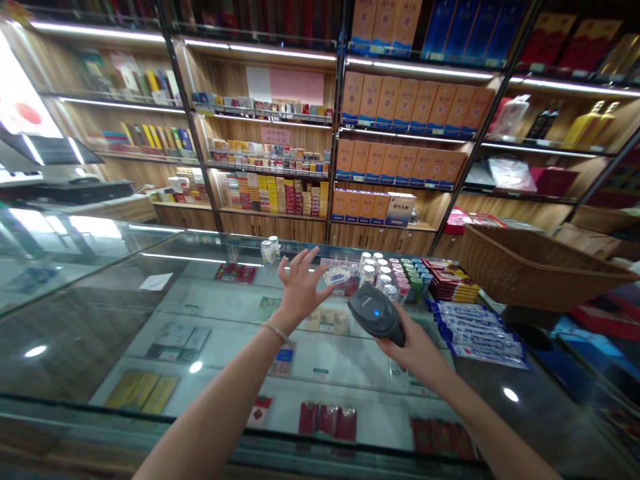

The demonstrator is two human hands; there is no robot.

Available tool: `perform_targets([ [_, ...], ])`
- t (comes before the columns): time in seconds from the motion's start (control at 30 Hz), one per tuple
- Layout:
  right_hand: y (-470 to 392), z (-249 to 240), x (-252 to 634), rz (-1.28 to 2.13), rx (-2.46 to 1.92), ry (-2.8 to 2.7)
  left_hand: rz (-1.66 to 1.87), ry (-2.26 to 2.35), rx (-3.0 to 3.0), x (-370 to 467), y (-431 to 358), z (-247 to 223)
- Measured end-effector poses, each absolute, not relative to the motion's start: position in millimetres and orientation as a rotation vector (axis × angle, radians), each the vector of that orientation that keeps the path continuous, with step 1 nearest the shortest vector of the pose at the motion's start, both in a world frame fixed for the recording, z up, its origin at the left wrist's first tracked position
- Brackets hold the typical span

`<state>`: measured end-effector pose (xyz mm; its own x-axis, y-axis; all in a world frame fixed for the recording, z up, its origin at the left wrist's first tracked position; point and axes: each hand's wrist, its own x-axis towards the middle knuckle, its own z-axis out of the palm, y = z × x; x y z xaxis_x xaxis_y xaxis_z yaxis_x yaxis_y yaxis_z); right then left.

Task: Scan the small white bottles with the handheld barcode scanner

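Note:
My left hand (301, 288) is over the glass counter, fingers spread, with its thumb and index finger beside a small clear package with a label (337, 275). Whether they grip it is hard to make out. In my right hand (413, 343) is a dark grey barcode scanner (374, 312) with a lit blue light, its head turned toward the package. Behind the scanner stand rows of small cans or bottles with white (367, 275), pink and green sides. Two white containers (267, 252) stand further left on the counter.
Right of the cans lie red and yellow boxes (453, 280) and a pile of blue-and-white packets (477, 330). A wicker basket (540, 267) stands at the right. A white paper (157, 282) lies left. Stocked shelves rise behind the glass counter (220, 393).

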<state>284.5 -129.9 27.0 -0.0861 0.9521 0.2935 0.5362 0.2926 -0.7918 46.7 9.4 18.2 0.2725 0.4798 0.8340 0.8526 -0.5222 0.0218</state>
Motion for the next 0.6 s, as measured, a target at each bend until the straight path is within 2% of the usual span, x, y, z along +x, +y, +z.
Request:
perform_targets([
  [0.3, -133.7, 29.2, 278.4, 0.637, -1.445, -1.730, -1.149, -1.204, -2.116, 46.6, 10.5, 17.3],
  [0.6, -132.6, 22.8, 285.1, 0.453, -1.576, -1.805, -1.144, -1.239, -2.134, 47.9, 9.3, 17.7],
])
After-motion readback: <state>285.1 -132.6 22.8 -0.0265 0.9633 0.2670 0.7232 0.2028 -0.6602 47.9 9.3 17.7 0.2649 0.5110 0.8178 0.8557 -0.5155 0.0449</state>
